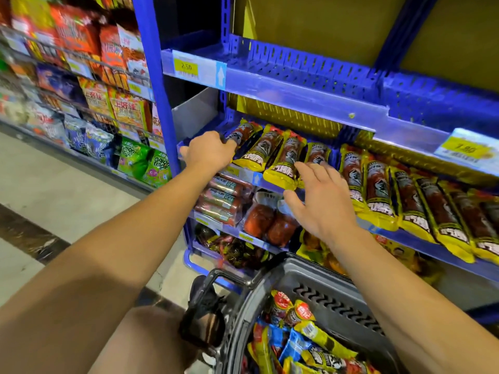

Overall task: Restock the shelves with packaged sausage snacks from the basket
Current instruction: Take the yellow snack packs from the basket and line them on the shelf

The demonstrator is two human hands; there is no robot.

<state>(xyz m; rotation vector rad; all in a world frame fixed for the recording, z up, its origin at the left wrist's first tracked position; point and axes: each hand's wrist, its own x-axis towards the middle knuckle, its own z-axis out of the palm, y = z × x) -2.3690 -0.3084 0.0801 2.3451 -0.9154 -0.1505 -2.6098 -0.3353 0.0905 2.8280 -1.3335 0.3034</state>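
The basket (318, 290) sits at six o'clock; the left hand (208, 152) grips a sausage pack (241, 134), the right hand (318, 195) is held with fingers apart, and overhanging packs (280, 157) could be knocked off.

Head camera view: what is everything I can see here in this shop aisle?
sausage snacks on the shelf: about a dozen, yellow and dark red, in a row on the middle shelf
basket: one, grey, bottom centre, holding mixed yellow, blue and red packs
top shelf: one, blue, no goods showing
price tags: several, yellow, on shelf edges
lower shelf packs: several, red and orange, below the sausages
snack bags: many, mixed colours, left rack
left hand: curled over the left end of the row
right hand: open, fingers spread before the packs
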